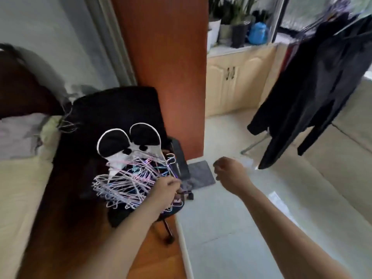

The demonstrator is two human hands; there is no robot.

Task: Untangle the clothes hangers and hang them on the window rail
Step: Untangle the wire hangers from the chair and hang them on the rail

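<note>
Beside an orange wooden panel, on a black chair, lies one tangled heap of thin wire hangers, too many to count. Left hand pinches hangers at the heap's edge; right hand hovers curled, empty, above pale floor tiles. Three potted plants stand on a counter.

Both forearms bare, no sleeves; left hand and right hand ungloved.

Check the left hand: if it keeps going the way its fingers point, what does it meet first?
The left hand already sits at the right edge of the tangled pile of pastel wire hangers, fingers pointing up and right. Next in line is probably the black chair armrest; depth is unclear.
</note>
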